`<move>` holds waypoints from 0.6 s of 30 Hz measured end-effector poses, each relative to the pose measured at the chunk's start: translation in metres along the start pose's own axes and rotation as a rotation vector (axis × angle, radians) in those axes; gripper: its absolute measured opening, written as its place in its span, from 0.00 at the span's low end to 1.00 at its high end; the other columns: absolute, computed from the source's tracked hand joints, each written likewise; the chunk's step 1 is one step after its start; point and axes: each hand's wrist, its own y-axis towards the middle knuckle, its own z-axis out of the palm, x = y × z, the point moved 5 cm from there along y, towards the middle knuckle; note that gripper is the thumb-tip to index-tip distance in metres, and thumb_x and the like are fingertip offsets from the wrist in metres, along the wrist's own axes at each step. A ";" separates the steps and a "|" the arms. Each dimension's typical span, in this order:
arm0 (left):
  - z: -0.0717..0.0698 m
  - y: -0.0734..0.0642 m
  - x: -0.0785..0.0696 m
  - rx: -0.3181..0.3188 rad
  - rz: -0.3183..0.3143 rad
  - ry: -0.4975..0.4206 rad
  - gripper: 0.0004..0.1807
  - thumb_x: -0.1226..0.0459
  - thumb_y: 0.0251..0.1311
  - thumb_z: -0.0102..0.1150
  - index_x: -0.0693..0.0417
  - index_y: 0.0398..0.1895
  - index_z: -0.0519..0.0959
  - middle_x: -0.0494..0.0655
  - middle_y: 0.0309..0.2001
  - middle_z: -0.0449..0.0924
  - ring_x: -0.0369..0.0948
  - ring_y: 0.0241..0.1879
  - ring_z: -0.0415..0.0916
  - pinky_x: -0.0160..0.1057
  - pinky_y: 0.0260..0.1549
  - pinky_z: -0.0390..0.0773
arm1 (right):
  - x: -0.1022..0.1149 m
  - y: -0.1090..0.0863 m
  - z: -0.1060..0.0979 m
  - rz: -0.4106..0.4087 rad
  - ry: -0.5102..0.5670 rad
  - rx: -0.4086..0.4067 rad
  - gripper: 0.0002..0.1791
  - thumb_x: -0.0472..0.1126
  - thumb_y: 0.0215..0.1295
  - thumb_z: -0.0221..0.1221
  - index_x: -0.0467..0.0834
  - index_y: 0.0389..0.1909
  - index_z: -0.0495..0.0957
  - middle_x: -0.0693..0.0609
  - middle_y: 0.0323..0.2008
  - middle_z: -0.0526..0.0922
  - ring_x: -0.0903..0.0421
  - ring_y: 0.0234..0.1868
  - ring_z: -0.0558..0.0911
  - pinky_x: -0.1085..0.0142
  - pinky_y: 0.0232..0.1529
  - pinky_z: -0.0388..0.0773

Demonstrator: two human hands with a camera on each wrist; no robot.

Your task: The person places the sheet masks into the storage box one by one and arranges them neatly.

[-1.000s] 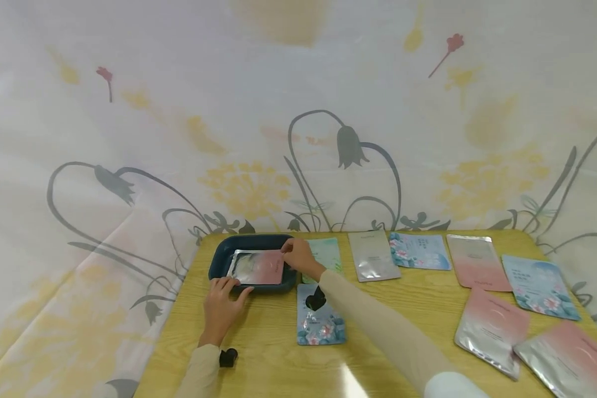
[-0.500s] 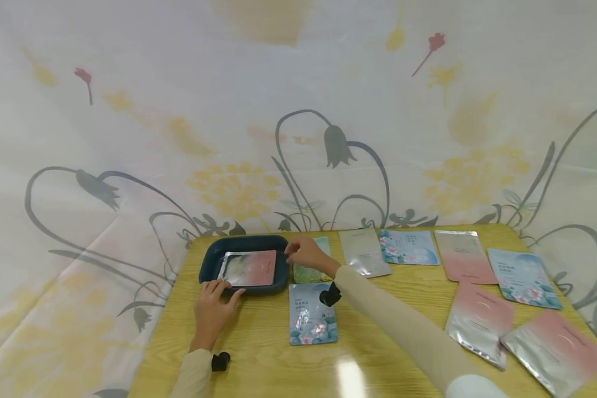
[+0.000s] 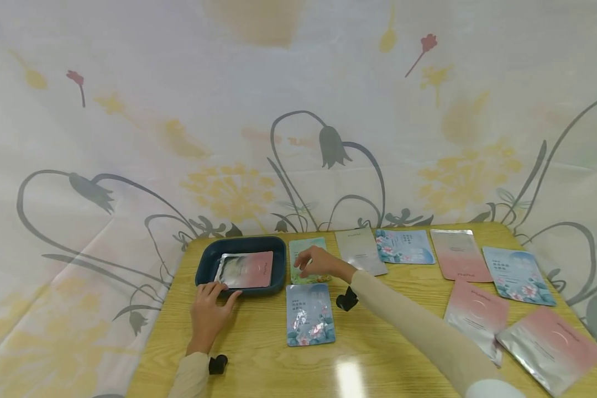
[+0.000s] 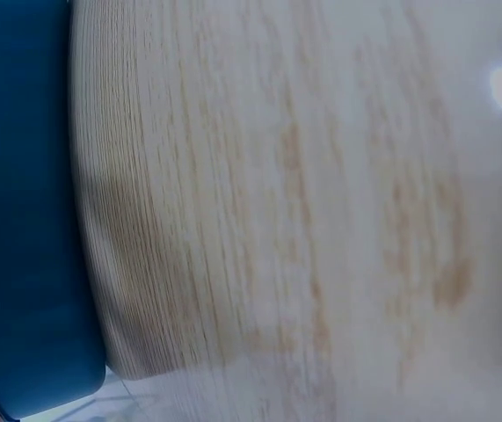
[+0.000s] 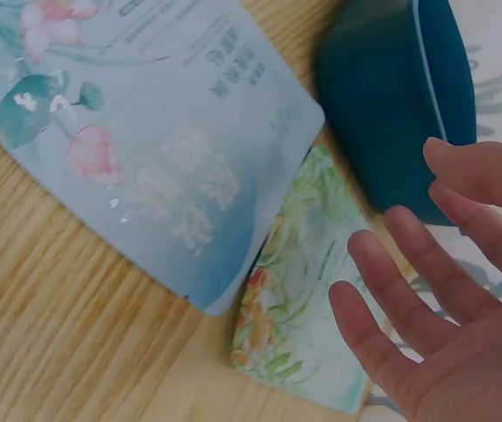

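A pink and silver face mask sachet (image 3: pixel 249 270) lies inside a dark blue plastic basin (image 3: pixel 280 276) at the table's back left. My left hand (image 3: pixel 211 312) rests at the basin's front rim, fingers over the edge and thumb spread. Just right of the basin, my right hand (image 3: pixel 318 262) hovers over a green floral sachet (image 3: pixel 307 244), its fingers loosely bent and nothing between them. In the right wrist view, that hand (image 5: pixel 448 308) is apart from the green sachet. Nearer the front lies a blue floral sachet (image 3: pixel 310 315).
Along the back right are a silver sachet (image 3: pixel 360 251), a blue one (image 3: pixel 405 246), a pink one (image 3: pixel 460 255) and another blue one (image 3: pixel 519 275). Two pink and silver sachets (image 3: pixel 477 315) lie farther front. A patterned curtain (image 3: pixel 298 138) hangs behind the table (image 3: pixel 249 359).
My right hand has let go of the pink and silver sachet, which stays in the basin, and has moved right over the green sachet. The left hand keeps its place on the rim.
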 end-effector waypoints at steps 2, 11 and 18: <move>0.000 0.000 0.000 0.001 0.002 0.000 0.18 0.57 0.36 0.77 0.57 0.26 0.79 0.52 0.31 0.77 0.50 0.33 0.69 0.49 0.26 0.77 | -0.003 -0.004 0.001 0.004 0.011 0.014 0.14 0.30 0.54 0.64 0.32 0.43 0.81 0.37 0.41 0.81 0.52 0.38 0.79 0.63 0.39 0.77; -0.001 -0.002 0.001 0.009 -0.013 0.003 0.18 0.57 0.37 0.77 0.57 0.26 0.79 0.51 0.31 0.77 0.49 0.32 0.69 0.49 0.26 0.77 | -0.021 -0.011 0.015 0.019 0.019 0.021 0.14 0.30 0.49 0.66 0.33 0.40 0.82 0.42 0.36 0.83 0.58 0.34 0.79 0.65 0.36 0.76; -0.001 0.001 -0.001 0.022 -0.024 -0.019 0.18 0.58 0.37 0.77 0.58 0.27 0.79 0.52 0.31 0.77 0.49 0.33 0.69 0.50 0.29 0.76 | -0.027 -0.013 0.021 0.009 -0.004 0.003 0.12 0.28 0.48 0.66 0.35 0.37 0.82 0.45 0.34 0.83 0.58 0.33 0.78 0.65 0.36 0.76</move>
